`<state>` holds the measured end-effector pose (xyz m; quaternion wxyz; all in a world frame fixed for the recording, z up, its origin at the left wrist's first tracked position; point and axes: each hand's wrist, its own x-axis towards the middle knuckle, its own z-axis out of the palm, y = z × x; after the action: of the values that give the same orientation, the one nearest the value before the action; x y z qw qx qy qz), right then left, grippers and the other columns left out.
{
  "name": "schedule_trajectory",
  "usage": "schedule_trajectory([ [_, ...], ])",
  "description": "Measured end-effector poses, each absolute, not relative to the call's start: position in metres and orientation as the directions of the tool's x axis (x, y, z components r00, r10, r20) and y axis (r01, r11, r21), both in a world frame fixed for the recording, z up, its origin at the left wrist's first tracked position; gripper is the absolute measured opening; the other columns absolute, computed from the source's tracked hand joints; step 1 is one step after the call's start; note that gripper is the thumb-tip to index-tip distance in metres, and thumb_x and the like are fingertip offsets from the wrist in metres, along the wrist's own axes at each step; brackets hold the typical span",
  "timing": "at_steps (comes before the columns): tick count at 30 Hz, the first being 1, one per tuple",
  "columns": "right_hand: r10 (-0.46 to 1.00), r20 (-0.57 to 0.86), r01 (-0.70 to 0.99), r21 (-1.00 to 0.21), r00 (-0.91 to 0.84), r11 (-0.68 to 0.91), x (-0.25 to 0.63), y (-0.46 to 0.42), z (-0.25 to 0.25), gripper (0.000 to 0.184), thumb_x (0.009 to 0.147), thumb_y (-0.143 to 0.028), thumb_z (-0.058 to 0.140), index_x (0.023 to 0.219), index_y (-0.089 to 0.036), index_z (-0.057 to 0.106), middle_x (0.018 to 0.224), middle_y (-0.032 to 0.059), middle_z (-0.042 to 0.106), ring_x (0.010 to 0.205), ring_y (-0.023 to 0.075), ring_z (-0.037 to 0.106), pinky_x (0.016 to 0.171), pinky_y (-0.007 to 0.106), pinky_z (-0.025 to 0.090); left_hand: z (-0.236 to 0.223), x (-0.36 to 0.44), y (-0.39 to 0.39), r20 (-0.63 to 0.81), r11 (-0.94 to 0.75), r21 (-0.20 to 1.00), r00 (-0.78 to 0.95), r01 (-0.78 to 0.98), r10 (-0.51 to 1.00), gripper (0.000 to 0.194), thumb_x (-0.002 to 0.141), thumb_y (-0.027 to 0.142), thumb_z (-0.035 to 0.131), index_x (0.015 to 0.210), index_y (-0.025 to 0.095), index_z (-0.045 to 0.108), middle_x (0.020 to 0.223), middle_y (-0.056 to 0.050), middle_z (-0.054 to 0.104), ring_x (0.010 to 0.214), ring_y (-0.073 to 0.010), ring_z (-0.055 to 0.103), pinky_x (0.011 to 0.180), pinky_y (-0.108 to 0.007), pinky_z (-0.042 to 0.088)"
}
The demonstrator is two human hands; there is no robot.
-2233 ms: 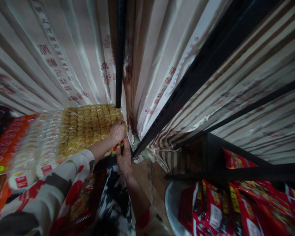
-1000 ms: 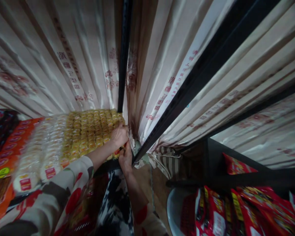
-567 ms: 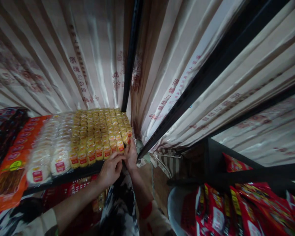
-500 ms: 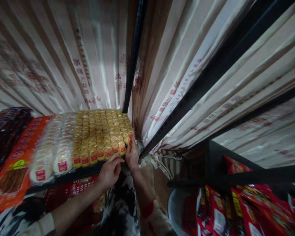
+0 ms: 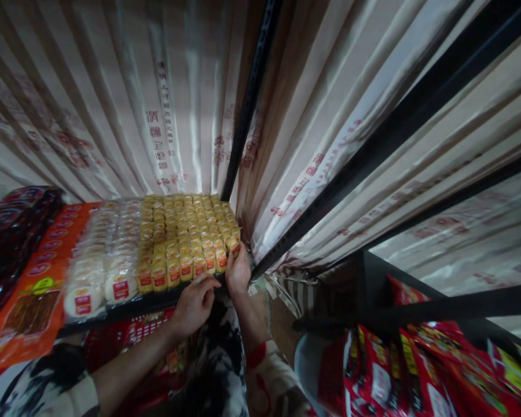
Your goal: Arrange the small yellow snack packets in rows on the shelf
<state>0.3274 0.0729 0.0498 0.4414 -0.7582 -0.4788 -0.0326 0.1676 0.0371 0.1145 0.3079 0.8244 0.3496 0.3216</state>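
Rows of small yellow wrapped snack packets (image 5: 191, 231) with red labels stand tightly stacked at the right end of the black shelf (image 5: 125, 310). My right hand (image 5: 238, 269) is at the front right corner of these rows, its fingers closed around a yellow snack packet (image 5: 233, 245) there. Just left of it, my left hand (image 5: 196, 302) is by the shelf's front edge, fingers curled in and nothing visible in them. Left of the yellow rows lie two rows of white round cakes (image 5: 120, 286) in clear wrap.
An orange snack bag (image 5: 39, 284) and dark shiny packs (image 5: 17, 231) lie farther left. A red basket (image 5: 145, 330) is under the shelf. Black posts (image 5: 249, 104) stand before pleated curtains (image 5: 191, 104). Red snack bags (image 5: 375, 370) fill the lower right.
The view has shifted slightly, so the shelf goods appear a little farther right. My right hand stays at the corner packet; my left hand keeps its curled pose.
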Motion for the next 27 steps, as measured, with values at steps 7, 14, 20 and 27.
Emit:
schedule_trajectory([
  [7,0.629,0.441,0.706,-0.660,0.641,-0.256,0.322,0.084,0.057,0.037,0.087,-0.028,0.040,0.119,-0.011,0.045,0.114,0.0164,0.056,0.107,0.0260,0.051,0.089,0.040,0.042,0.115,0.171,0.042,0.279,-0.548,0.726,0.551,0.415,0.787,0.030,0.077,0.005,0.038,0.087,0.021,0.061,0.090,-0.003,0.061,0.085,-0.0127,0.060,0.078,-0.025,0.049],
  [14,0.606,0.460,0.697,-0.680,0.649,-0.230,0.318,0.082,0.057,0.021,0.086,-0.027,0.040,0.099,-0.018,0.053,0.101,0.0107,0.059,0.100,0.0232,0.051,0.085,0.036,0.042,0.114,0.195,0.054,0.246,-0.537,0.748,0.589,0.390,0.770,0.031,0.076,0.004,0.039,0.087,0.020,0.063,0.089,-0.003,0.060,0.085,-0.0129,0.058,0.080,-0.026,0.048],
  [20,0.651,0.390,0.683,-0.674,0.652,-0.281,0.319,0.075,0.064,0.020,0.086,-0.022,0.043,0.103,-0.019,0.052,0.106,0.0084,0.059,0.104,0.0217,0.046,0.086,0.033,0.041,0.122,0.228,0.087,0.227,-0.465,0.758,0.484,0.457,0.845,0.028,0.075,0.005,0.044,0.088,0.019,0.065,0.103,-0.005,0.056,0.097,-0.0146,0.056,0.088,-0.029,0.047],
  [27,0.648,0.384,0.662,-0.706,0.657,-0.252,0.318,0.076,0.059,0.027,0.087,-0.021,0.041,0.111,-0.014,0.051,0.111,0.0116,0.060,0.103,0.0216,0.051,0.088,0.035,0.042,0.136,0.265,0.120,0.119,-0.314,0.741,0.345,0.593,0.931,0.025,0.075,0.010,0.047,0.093,0.015,0.065,0.104,-0.009,0.060,0.095,-0.0167,0.058,0.089,-0.029,0.046],
])
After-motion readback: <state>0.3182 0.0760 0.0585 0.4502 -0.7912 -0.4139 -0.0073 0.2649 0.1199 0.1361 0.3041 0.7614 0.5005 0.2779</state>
